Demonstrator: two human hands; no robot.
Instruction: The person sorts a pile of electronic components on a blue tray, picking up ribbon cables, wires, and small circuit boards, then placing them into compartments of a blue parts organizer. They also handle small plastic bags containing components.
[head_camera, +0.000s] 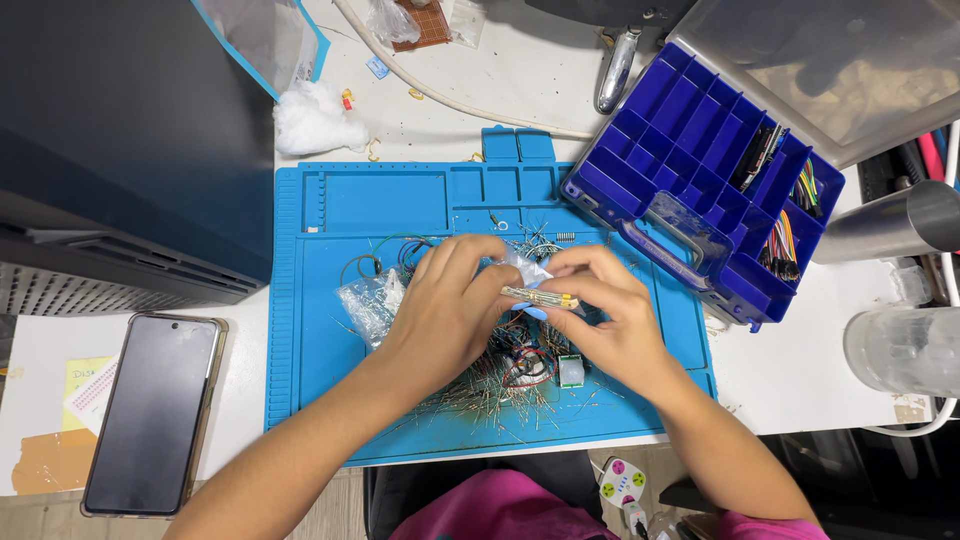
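left hand (445, 305): fingers pinching one end of resistor strip (540, 297)
right hand (605, 310): fingers pinched on other end
strip: held above blue mat (320, 330) — over loose parts
feel: probably light, bendy, thin leads — best gripped by taped edges

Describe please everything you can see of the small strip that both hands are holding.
The strip is a short, narrow bundle that looks like small wire-legged parts held in pale paper tape, tan in colour with a yellowish right end. It lies almost level, tilted slightly down to the right, above the blue mat and the loose wire pile. The left hand pinches its left end and the right hand its right end. A crumpled clear bag sits just behind it. Finer detail is too small to tell.
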